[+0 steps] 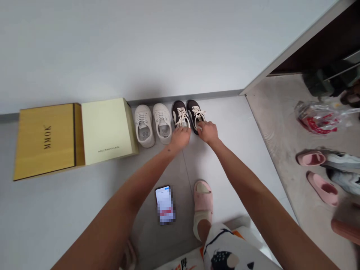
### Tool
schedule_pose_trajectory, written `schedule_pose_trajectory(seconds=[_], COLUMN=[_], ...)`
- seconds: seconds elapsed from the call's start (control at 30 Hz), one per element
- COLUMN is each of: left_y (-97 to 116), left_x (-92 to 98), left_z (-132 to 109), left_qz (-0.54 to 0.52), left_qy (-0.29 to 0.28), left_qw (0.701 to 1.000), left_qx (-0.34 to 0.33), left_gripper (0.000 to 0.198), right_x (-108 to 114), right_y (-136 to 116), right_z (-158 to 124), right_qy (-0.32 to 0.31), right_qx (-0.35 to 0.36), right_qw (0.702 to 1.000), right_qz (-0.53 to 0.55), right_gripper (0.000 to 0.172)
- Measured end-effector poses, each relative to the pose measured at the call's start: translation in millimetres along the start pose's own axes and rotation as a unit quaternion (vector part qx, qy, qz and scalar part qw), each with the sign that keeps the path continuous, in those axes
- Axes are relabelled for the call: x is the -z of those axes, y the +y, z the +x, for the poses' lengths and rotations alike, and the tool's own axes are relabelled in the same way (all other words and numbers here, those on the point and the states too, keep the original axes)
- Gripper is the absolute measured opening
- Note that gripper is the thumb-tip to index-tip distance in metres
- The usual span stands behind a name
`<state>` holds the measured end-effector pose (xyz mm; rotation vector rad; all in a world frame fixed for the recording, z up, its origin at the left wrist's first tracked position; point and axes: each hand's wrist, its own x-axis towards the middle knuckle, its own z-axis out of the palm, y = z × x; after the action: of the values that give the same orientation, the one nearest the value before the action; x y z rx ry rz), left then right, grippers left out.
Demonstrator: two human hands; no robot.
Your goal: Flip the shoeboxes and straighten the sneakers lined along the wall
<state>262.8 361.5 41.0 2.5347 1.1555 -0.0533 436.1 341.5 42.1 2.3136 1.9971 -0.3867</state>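
Note:
Two dark brown sneakers with cream laces stand side by side by the wall. My left hand (180, 138) is closed on the heel of the left dark sneaker (180, 111), covering its back end. At the heel of the right dark sneaker (195, 109), my right hand (207, 131) has its fingers bent around the edge. Just left of them stand a white sneaker (162, 118) and another white sneaker (143, 122), toes to the wall. All four shoes form a row on the grey floor.
A yellow box (47, 140) and a cream box (108, 129) lie left of the shoes. A lit phone (165, 204) lies nearer me, beside my pink slipper (203, 198). Pink slippers (323, 187), other shoes and a plastic bag (320, 118) are at right.

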Motion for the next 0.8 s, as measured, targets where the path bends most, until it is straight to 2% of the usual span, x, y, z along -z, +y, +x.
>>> schedule_pose_trajectory(seconds=[0.1,0.23,0.3,0.4,0.5,0.57,0.63,0.7,0.8], left_y=[-0.4,-20.2,-38.1,-64.2,-79.8,-86.7,-97.4,-116.7,-161.3], left_x=[-1.7,2.8,7.5,10.2,1.3,-10.1,-21.4,-27.4,-22.6], left_z=[-41.0,-125.2,-175.4,-251.5,-319.1,-354.8,-379.2,-389.6,-376.5], left_qz=[0.005,0.006,-0.006,-0.043,-0.114,-0.178,-0.241,-0.293,-0.369], left_qy=[-0.057,-0.203,-0.250,-0.258,-0.221,-0.174,-0.106,-0.019,0.120], left_qw=[0.995,0.965,0.959,0.965,0.952,0.926,0.894,0.852,0.769], left_qx=[-0.079,-0.164,-0.131,0.004,0.179,0.283,0.364,0.433,0.508], left_gripper=[0.030,0.019,0.014,0.024,0.029,0.032,0.036,0.040,0.043], right_x=[-5.0,-13.6,-18.0,-25.9,-35.3,-39.7,-40.3,-36.5,-27.6], right_y=[-5.1,-18.7,-28.4,-45.8,-64.0,-74.6,-84.2,-95.9,-128.7], right_z=[-19.6,-48.1,-60.8,-78.4,-96.8,-108.8,-117.8,-120.4,-107.7], right_qy=[0.001,-0.025,-0.053,-0.113,-0.193,-0.258,-0.323,-0.373,-0.391], right_qx=[0.005,0.038,0.059,0.100,0.132,0.142,0.150,0.165,0.207], right_qw=[1.000,0.998,0.996,0.988,0.972,0.955,0.933,0.911,0.897], right_qz=[0.023,0.042,0.039,0.027,0.002,-0.024,-0.052,-0.066,-0.014], right_gripper=[0.030,0.030,0.029,0.029,0.030,0.031,0.034,0.039,0.043])
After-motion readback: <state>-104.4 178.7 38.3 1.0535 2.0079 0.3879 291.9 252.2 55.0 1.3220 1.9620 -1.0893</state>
